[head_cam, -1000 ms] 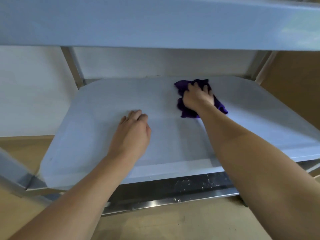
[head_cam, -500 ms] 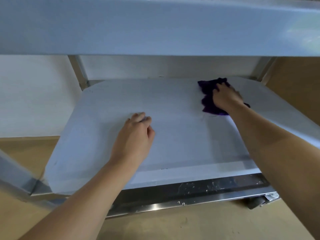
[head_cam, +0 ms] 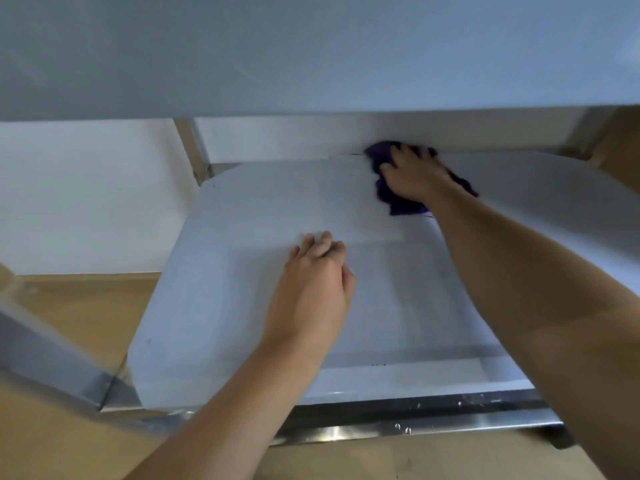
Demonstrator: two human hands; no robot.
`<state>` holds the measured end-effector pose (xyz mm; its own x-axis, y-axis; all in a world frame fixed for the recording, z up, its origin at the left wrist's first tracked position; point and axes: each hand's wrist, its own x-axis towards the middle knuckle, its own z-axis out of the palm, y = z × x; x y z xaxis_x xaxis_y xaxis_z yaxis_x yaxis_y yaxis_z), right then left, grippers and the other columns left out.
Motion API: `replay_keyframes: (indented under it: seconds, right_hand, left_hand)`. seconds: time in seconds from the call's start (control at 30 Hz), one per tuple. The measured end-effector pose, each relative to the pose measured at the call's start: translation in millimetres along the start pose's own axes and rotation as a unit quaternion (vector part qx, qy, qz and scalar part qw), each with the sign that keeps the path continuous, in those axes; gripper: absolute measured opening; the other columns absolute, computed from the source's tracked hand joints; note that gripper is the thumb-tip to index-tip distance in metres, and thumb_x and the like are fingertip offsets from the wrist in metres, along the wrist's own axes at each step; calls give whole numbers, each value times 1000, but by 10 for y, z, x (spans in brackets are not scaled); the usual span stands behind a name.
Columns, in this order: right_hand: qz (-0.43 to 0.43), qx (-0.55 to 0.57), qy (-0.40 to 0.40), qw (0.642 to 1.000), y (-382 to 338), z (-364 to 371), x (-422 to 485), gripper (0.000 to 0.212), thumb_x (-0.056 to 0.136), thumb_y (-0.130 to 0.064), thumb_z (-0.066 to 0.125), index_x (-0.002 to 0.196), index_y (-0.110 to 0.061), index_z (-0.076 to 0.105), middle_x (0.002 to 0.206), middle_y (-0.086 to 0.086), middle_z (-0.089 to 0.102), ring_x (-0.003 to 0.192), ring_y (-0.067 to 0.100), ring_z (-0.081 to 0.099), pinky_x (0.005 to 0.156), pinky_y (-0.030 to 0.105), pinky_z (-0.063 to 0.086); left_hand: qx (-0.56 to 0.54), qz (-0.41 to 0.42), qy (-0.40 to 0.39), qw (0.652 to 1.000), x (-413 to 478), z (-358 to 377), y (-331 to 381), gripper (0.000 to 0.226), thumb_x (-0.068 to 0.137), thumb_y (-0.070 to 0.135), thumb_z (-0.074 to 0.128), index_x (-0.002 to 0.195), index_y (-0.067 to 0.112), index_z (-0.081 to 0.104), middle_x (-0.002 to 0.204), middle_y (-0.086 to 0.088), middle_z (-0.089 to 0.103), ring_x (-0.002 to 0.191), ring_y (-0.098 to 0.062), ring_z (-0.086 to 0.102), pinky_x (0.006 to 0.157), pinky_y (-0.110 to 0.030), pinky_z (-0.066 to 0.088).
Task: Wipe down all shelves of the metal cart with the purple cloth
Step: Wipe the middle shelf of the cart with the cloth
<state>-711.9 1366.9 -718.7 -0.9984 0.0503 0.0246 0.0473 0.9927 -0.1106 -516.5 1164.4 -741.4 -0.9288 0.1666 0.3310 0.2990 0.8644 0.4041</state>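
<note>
Purple cloth (head_cam: pixel 398 204) sits bunched at the far edge of the shelf (head_cam: pixel 225 271), pinned under the right hand (head_cam: pixel 414 180), fingers (head_cam: pixel 403 154) spread flat on it. Left hand (head_cam: pixel 311 292) rests on the shelf, fingers loosely together, holding nothing. Pushed further back, the cloth could slip off the rear edge; a raised wrist could knock the upper shelf (head_cam: pixel 311 46).

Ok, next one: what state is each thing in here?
purple cloth: bunched, at the far edge of the shelf
right hand: pressing the cloth, fingers spread
left hand: resting on the shelf, holding nothing
upper shelf: overhead, untouched
</note>
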Motion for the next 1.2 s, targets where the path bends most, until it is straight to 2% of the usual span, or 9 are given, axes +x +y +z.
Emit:
replay_keyframes:
  seconds: [0.13, 0.3, 0.43, 0.53, 0.67, 0.77, 0.9, 1.07, 1.2]
  right_hand:
    - [-137, 16, -35, 990, -679, 117, -169, 56, 103, -42, 22, 156, -26, 14, 165, -3, 7, 150, 33, 4, 121, 45, 7]
    - [-190, 33, -43, 980, -446, 77, -692, 52, 105, -41, 21, 156, -30, 15, 165, -6, 8, 152, 22, 5, 121, 38, 6]
    - [-140, 37, -1, 989, 167, 22, -990, 51, 106, -38, 26, 155, -28, 21, 164, -7, 14, 151, 14, 10, 119, 27, 4]
    - [-60, 43, 18, 997, 621, -77, -905, 50, 105, -35, 30, 154, -23, 27, 163, 0, 19, 149, 20, 18, 118, 30, 12]
    - [63, 26, 26, 997, 913, -125, -630, 50, 104, -33, 24, 152, -20, 27, 161, 4, 23, 145, 30, 24, 115, 46, 21]
    - [76, 16, 11, 997, 800, -88, -384, 55, 101, -36, 22, 154, -21, 20, 162, 3, 18, 146, 34, 19, 116, 50, 18]
    - [27, 20, -17, 999, 471, -62, -191, 58, 102, -40, 22, 157, -25, 11, 165, -2, 5, 150, 34, 7, 120, 46, 9]
    - [-98, 18, -41, 994, -117, 6, -251, 54, 105, -38, 25, 157, -29, 12, 165, -6, 4, 151, 29, 3, 120, 39, 3]
    - [-196, 14, -61, 979, -347, 45, -471, 51, 106, -38, 26, 155, -35, 15, 164, -13, 7, 152, 19, 2, 120, 38, 5]
  left_hand:
    - [-5, -2, -12, 1000, -15, -75, 46, 34, 94, 12, 51, 125, 5, 63, 143, -12, 51, 134, -28, 43, 110, -35, 33]
    - [-17, -8, 3, 1000, -27, -94, 33, 35, 94, 15, 50, 125, 8, 64, 143, -8, 51, 128, -23, 50, 104, -31, 39]
    - [-5, -3, 21, 1000, -42, -41, 52, 24, 89, 10, 56, 108, 6, 71, 131, -12, 61, 117, -27, 59, 94, -34, 48]
    - [4, 14, 19, 1000, -25, 3, 81, 17, 86, 5, 58, 97, 1, 71, 122, -17, 65, 111, -31, 62, 92, -36, 49]
    - [10, 9, 0, 1000, 11, 8, 112, 30, 95, 11, 48, 118, 4, 65, 140, -13, 53, 129, -29, 49, 108, -37, 36]
    - [15, -4, -12, 1000, 25, 6, 91, 37, 99, 16, 40, 131, 9, 57, 151, -6, 42, 139, -23, 36, 113, -31, 26]
    - [5, -5, -3, 1000, 28, 23, 78, 38, 98, 16, 41, 132, 9, 57, 150, -7, 44, 140, -21, 36, 114, -30, 25]
    - [0, -7, -10, 1000, 22, 7, 76, 38, 96, 16, 40, 130, 8, 57, 148, -7, 44, 135, -20, 40, 113, -30, 27]
    - [0, -12, -10, 1000, 16, -22, 75, 35, 96, 15, 41, 125, 4, 57, 141, -8, 48, 120, -27, 52, 101, -35, 41]
